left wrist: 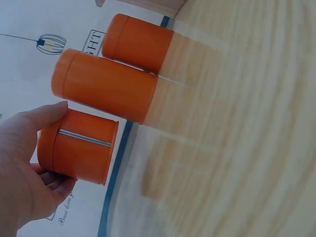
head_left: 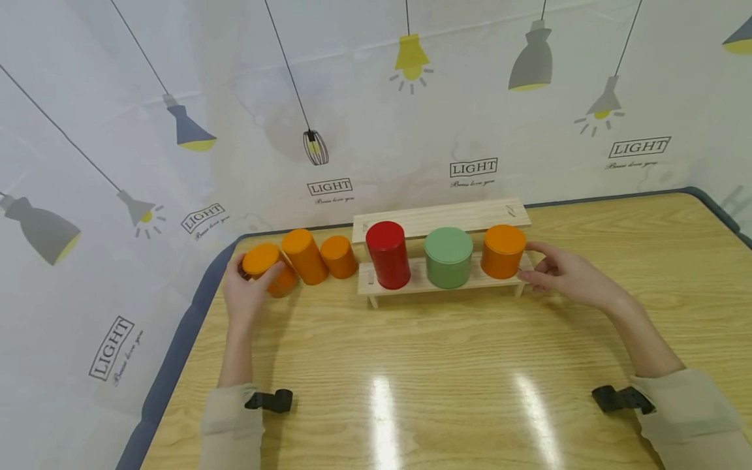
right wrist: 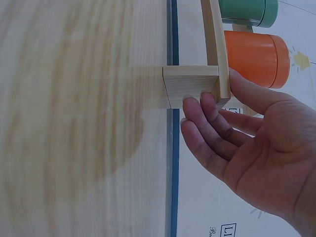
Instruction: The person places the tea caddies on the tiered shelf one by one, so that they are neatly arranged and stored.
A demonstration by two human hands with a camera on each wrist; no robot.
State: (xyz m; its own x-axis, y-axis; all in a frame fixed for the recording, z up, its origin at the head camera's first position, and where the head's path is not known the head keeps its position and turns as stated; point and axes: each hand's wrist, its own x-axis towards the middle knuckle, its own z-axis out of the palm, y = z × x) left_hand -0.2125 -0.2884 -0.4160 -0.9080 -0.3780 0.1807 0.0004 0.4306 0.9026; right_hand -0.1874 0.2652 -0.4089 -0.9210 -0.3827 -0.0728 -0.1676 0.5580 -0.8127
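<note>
My left hand [head_left: 243, 297] grips a wide orange canister [left wrist: 81, 148], thumb on one side and fingers round the other. In the left wrist view a gap shows between the canister's base and its reflection in the tabletop. Beside it stand a tall orange canister [head_left: 305, 256] and a small orange canister [head_left: 339, 258]. My right hand [head_left: 566, 274] is at the right end of a low wooden shelf [head_left: 420, 277]. Its thumb is right at the shelf edge by another orange canister [right wrist: 252, 58]; the other fingers are loosely bent near the shelf leg [right wrist: 190, 81].
On the shelf's lower board stand a tall red canister [head_left: 388, 256] and a green canister [head_left: 448, 258] left of the orange one. A bare upper board [head_left: 446, 219] runs behind. A lamp-printed wall covering [head_left: 388, 150] closes off the table's [head_left: 446, 365] back and left sides.
</note>
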